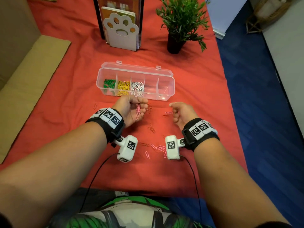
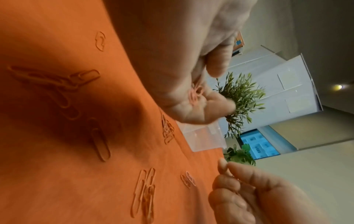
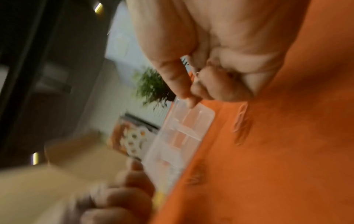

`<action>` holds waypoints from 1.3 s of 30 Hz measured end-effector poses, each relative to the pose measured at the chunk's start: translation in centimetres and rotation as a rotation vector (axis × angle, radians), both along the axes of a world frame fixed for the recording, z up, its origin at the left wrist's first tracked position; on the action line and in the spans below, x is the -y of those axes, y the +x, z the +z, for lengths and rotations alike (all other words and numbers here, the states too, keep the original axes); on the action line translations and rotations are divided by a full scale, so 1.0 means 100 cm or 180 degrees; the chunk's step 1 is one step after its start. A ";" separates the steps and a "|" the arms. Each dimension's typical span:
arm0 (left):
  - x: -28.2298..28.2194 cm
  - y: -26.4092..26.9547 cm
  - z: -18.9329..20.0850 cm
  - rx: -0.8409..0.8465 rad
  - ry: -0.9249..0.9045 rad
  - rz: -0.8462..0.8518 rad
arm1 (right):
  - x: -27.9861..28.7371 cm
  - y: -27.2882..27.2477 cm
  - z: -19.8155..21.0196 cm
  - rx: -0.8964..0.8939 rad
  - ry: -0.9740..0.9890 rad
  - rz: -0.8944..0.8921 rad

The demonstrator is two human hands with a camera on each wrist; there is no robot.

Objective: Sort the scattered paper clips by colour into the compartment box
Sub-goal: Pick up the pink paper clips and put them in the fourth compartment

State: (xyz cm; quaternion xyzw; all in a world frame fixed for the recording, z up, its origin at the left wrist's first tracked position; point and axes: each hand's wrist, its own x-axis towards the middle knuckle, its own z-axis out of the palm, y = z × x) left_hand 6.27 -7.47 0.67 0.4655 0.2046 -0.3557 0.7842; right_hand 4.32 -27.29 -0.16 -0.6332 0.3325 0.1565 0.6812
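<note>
Both forearms fill the near edge of the head view, each strapped with a marked wrist camera, reaching out over the bench [image 1: 69,66] and its red cloth. Beyond them, at the back, stand a paw-print file holder [image 1: 120,28] and a potted plant [image 1: 181,22].

Next in size is the compartment box [image 1: 170,86], clear plastic with its lid folded back, lying crosswise just beyond the hands. Its leftmost compartment holds green clips [image 1: 109,83], the next yellow clips [image 1: 123,88], the third white clips [image 1: 137,88]. The two compartments at the right end look empty or nearly so; something thin may lie in the last, but I cannot tell what.

As for the grip, the left hand [image 1: 131,111] is turned palm-up with its fingers curled round a small bunch of pink clips [image 1: 137,111], held just in front of the box. The right hand [image 1: 182,113] hovers nearby with thumb and forefinger drawn together; whether they pinch a clip cannot be told, as the right wrist view is blurred.

Smallest are the loose clips on the cloth: a pink scatter [image 1: 158,148] between the two wrist cameras and darker, reddish clips [image 1: 151,128] nearer the hands, hard to pick out against the cloth.

By my judgement three colours are sorted, pink is being gathered, and pink and red have yet to go into the free compartments.
</note>
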 end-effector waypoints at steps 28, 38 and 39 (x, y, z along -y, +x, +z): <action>0.006 0.014 -0.001 0.0142 0.1217 -0.0601 | -0.008 -0.004 0.007 -0.0036 0.0931 0.0139; 0.005 0.022 0.025 0.0120 0.1353 -0.0937 | -0.013 0.002 0.029 -0.0029 0.1264 -0.0108; 0.006 0.024 0.027 0.0136 0.1425 -0.0935 | -0.012 0.002 0.030 -0.0069 0.1173 -0.0144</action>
